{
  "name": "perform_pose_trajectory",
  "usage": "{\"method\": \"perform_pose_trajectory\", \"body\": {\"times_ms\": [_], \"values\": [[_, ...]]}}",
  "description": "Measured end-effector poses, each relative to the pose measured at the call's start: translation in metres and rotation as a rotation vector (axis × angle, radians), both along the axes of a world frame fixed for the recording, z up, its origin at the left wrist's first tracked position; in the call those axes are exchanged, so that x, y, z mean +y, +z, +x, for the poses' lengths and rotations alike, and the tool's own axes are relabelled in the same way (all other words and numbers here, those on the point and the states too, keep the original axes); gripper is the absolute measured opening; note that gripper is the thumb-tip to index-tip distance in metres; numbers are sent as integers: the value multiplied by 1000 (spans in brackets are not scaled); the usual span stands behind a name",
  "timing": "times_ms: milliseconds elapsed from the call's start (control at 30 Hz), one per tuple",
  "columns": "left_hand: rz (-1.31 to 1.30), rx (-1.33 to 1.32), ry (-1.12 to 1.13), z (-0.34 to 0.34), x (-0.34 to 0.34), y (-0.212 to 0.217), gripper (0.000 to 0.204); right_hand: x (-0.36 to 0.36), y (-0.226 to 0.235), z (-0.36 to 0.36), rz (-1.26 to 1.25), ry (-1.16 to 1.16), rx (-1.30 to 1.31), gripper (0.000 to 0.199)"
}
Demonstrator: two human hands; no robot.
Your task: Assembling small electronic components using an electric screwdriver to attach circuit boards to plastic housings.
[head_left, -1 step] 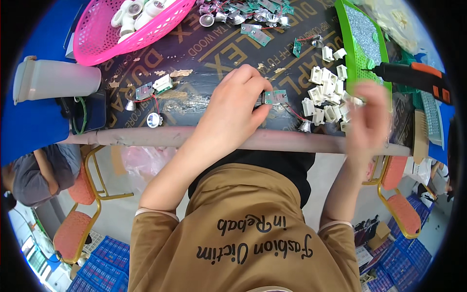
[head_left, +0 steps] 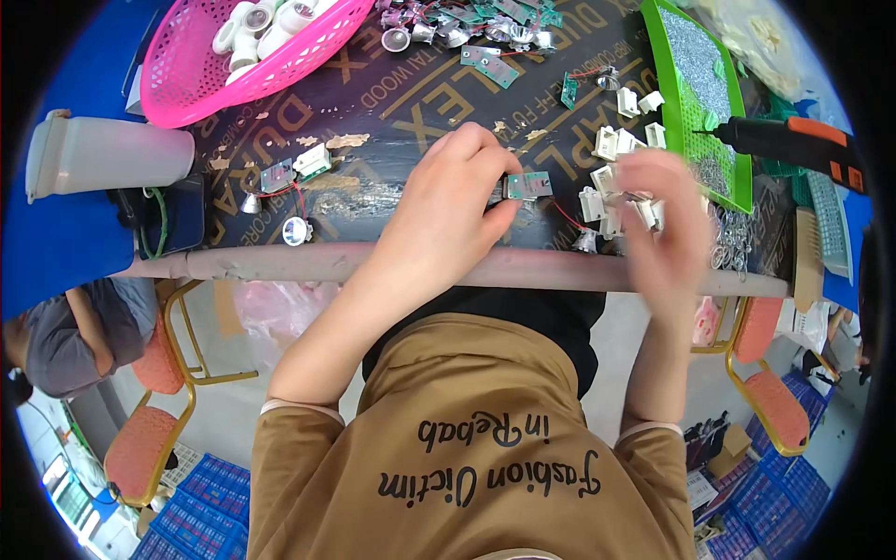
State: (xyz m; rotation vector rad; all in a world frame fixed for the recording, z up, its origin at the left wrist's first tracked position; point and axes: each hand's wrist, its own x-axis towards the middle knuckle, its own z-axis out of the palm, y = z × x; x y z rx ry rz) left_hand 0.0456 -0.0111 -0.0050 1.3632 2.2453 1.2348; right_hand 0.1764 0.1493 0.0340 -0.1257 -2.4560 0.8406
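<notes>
Left hand: pinching a small rectangular green circuit board, fingers hiding its left end.
Board's place: sitting near the table's front edge, red wire leading toward a silver cone-shaped reflector.
Right hand: showing blurred, covering some white blocky plastic housings; cannot tell its grip.

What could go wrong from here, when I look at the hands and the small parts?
The right hand, over the loose white housings, might knock some toward the nearby table edge. The thin red wire running from the circuit board in the left hand toward a small silver reflector could be strained if the board is pulled away.
</notes>
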Motion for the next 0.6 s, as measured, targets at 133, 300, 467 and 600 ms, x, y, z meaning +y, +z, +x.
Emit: {"method": "perform_pose_trajectory", "body": {"times_ms": [133, 300, 467, 600], "values": [[7, -51, -14, 0, 3, -1, 24, -11, -17, -25, 79, 161, -69, 13], [-11, -18, 7, 0, 3, -1, 24, -11, -20, -27, 17, 167, -212, 13], [-59, -14, 0, -2, 1, 0, 27, -15, -25, -29, 60, 167, -157, 15], [-34, -9, 94, -6, -24, 41, 33, -11, -25, -26, 159, 163, -133, 21]]}}
